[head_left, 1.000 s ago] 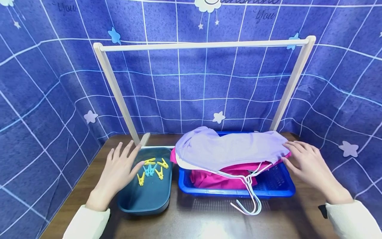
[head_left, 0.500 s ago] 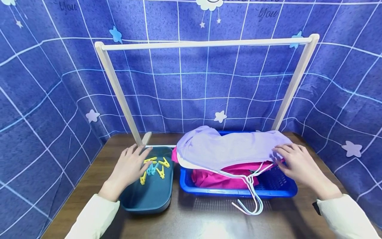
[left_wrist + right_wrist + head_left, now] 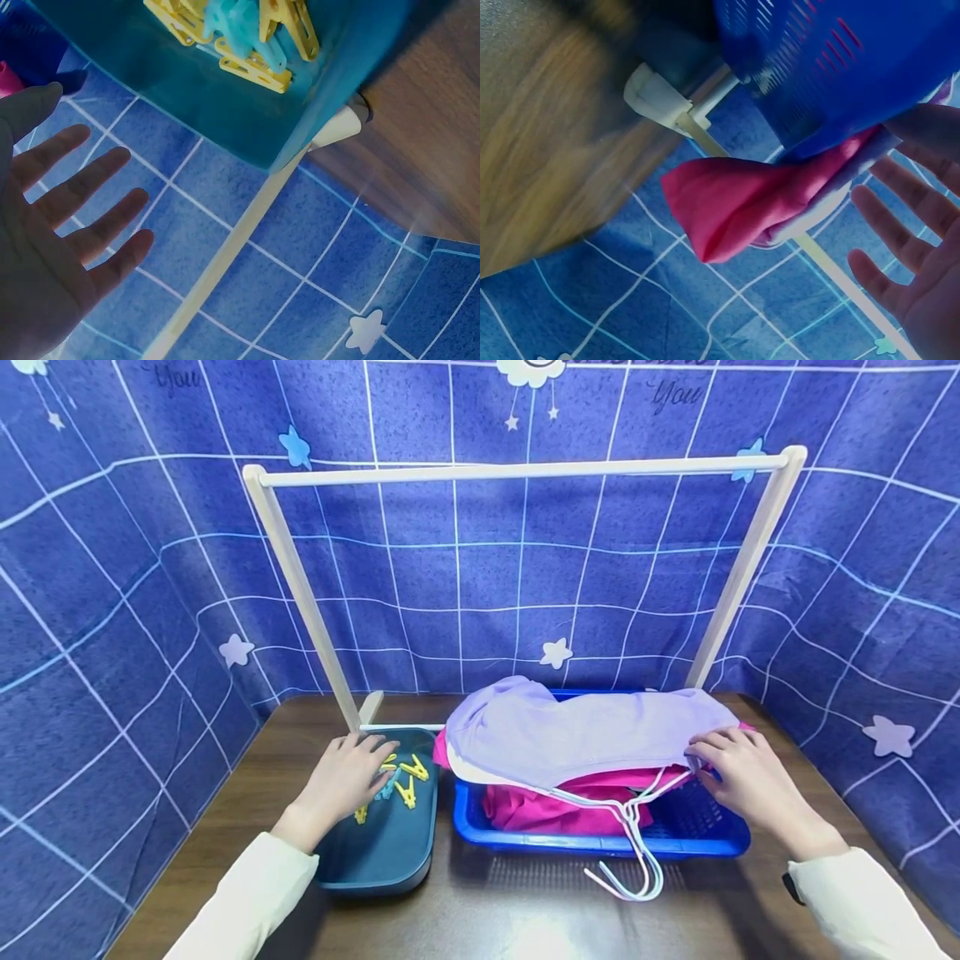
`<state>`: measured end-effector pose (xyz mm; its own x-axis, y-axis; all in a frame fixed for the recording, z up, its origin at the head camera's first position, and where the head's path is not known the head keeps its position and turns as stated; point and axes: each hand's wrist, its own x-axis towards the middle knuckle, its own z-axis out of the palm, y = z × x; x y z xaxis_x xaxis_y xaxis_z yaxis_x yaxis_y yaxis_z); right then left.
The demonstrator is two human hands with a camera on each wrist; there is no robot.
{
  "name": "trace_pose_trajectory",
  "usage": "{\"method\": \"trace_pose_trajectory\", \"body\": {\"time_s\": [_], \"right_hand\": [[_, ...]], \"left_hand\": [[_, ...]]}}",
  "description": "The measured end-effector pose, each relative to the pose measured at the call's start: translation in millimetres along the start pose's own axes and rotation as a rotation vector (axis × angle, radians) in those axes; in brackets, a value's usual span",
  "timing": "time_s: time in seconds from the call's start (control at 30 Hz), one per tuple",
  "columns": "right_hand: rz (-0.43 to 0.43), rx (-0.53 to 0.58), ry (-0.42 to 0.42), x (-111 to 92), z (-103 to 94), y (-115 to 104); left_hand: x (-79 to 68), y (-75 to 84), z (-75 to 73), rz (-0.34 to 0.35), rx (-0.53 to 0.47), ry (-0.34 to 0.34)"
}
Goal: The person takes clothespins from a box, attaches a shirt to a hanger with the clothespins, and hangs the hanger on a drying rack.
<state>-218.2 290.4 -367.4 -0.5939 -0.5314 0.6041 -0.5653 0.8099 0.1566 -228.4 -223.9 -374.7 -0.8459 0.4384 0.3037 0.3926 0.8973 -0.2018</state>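
In the head view my left hand point(image 3: 345, 781) is over the dark teal tub point(image 3: 375, 860), loosely bent fingers above the yellow and light-blue clothespins point(image 3: 406, 792) and holding none. The left wrist view shows that palm and its spread fingers beside the tub. My right hand point(image 3: 753, 777) is at the right end of a lavender garment point(image 3: 585, 735), fingertips right at its edge. Its fingers point(image 3: 889, 225) look loosely extended in the right wrist view. Under the lavender garment lies pink clothing point(image 3: 551, 810); white hangers point(image 3: 637, 847) stick out with hooks toward me.
The clothes lie on a blue basket point(image 3: 600, 845) on the brown wooden table point(image 3: 525, 910). Behind it stands a whitish rack, its crossbar point(image 3: 525, 471) spanning two posts. A blue grid-patterned cloth point(image 3: 517, 585) backs the table and closes both sides.
My left hand has moved right, farther over the tub and its clothespins. The right hand has shifted left onto the lavender garment's end. Garments and tub stay put.
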Motion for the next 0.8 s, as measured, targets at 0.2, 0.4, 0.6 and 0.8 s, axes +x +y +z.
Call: {"method": "trace_pose_trajectory", "body": {"time_s": [0.2, 0.4, 0.6, 0.8], "right_hand": [[0.003, -0.012, 0.032, -3.0, 0.9, 2.4], [0.020, -0.027, 0.054, -5.9, 3.1, 4.1], [0.001, -0.027, 0.081, -4.9, 2.1, 4.4], [-0.016, -0.029, 0.107, -4.2, 3.3, 6.2]], "left_hand": [[4.0, 2.9, 7.8, 0.044, 0.008, -0.012], [6.2, 4.0, 17.0, 0.076, 0.022, -0.033], [8.7, 5.2, 26.3, 0.100, 0.055, -0.084], [8.7, 6.7, 26.3, 0.105, 0.055, -0.134]]}}
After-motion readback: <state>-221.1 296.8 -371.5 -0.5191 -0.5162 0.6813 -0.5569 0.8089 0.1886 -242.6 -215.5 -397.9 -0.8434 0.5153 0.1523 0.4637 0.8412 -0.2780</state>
